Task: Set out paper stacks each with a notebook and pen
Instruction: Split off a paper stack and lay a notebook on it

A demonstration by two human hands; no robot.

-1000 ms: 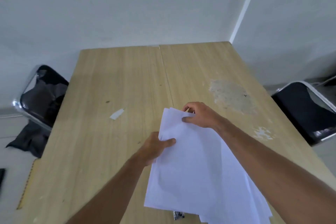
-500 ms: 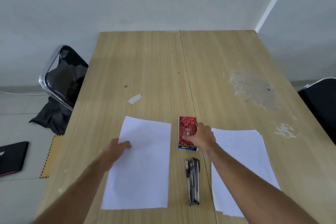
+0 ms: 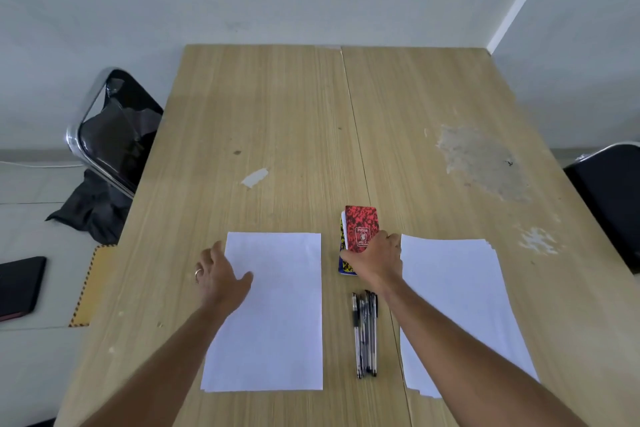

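Between two white paper stacks (image 3: 273,315), right hand (image 3: 375,258) grip around red-mottled notebook (image 3: 362,227); left hand (image 3: 220,276) flat, released.

Two white paper stacks lie flat: left stack (image 3: 273,315) lower centre, right stack (image 3: 457,305) lower right, edges fanned. Between them: red-marbled notebook (image 3: 362,227) atop others, tilted; pens (image 3: 365,333) bundled below.
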